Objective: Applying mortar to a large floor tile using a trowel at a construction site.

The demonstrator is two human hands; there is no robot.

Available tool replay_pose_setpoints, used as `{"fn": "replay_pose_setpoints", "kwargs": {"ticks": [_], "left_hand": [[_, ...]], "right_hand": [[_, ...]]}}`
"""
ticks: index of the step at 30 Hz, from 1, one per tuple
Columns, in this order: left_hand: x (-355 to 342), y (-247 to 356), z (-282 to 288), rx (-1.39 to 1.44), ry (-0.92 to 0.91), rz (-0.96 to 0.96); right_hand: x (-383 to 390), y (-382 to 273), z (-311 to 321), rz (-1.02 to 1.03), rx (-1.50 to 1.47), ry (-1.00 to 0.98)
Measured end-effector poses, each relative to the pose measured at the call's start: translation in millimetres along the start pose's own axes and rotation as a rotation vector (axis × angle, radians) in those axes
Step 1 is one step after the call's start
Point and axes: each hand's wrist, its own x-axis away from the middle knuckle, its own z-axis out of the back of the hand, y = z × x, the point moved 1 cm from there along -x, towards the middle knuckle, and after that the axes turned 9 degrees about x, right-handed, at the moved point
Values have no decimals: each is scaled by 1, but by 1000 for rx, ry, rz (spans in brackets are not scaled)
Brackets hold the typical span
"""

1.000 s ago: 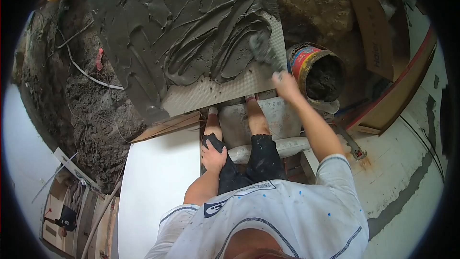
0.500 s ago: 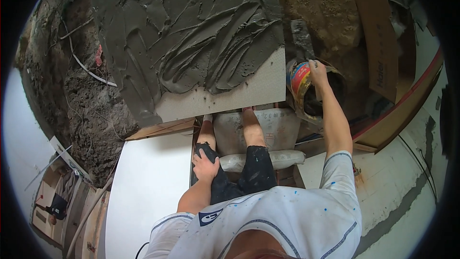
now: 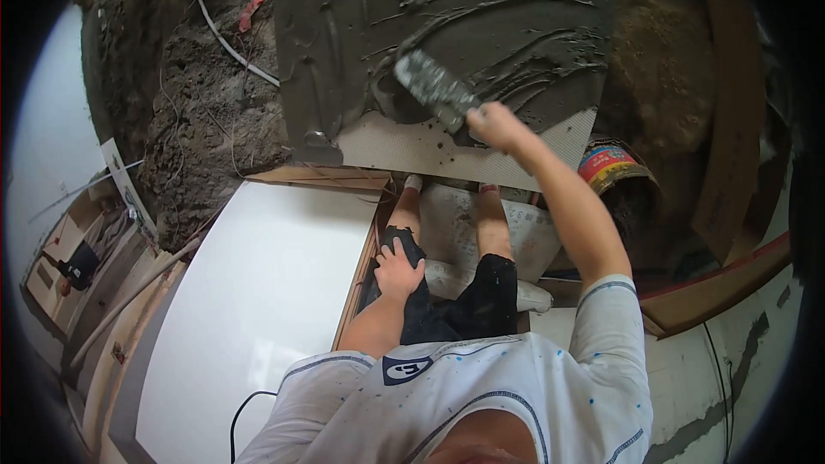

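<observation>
My right hand [image 3: 500,126] grips the handle of a flat trowel [image 3: 434,86], its blade smeared with grey mortar. The blade lies over wet mortar [image 3: 516,43] spread on a large pale tile back [image 3: 412,142], whose textured near strip shows bare. Whether the blade presses on the mortar or hovers just above it, I cannot tell. My left hand [image 3: 398,271] rests on my left knee, fingers spread over the dark shorts, and holds nothing.
A bucket [image 3: 614,167] with a colourful label stands right of the tile. Filled sacks [image 3: 537,228] lie near my legs. A white panel [image 3: 258,266] is at the left, rubble [image 3: 193,77] beyond it. Cardboard [image 3: 735,137] stands far right. Another person [image 3: 77,266] is far left.
My right hand has swung left from the bucket to above the tile, bringing the trowel with it. The whole view has shifted. My left hand stays on the knee.
</observation>
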Motion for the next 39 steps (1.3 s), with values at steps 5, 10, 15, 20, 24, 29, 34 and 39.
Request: {"fn": "replay_pose_setpoints", "kwargs": {"ticks": [5,10,15,20,24,29,34,39], "left_hand": [[6,-42,-10,99,5,51],[-4,-63,-3,164,-46,32],[-11,-84,1,206,-42,24],[-8,-108,5,240,-43,44],[-14,-112,5,243,-89,40],[-20,-112,6,236,-81,-9],[-15,-129,8,265,-90,37],[-25,-118,26,290,-109,-2]], "right_hand": [[35,-9,-14,171,595,252],[25,89,-20,-190,-38,443],[33,15,-138,13,6,289],[63,38,-70,-175,493,542],[-4,29,6,-183,-477,542],[-82,-115,-19,-9,-197,339],[-10,-134,-94,94,643,236],[12,-36,-135,-202,-195,543]]}}
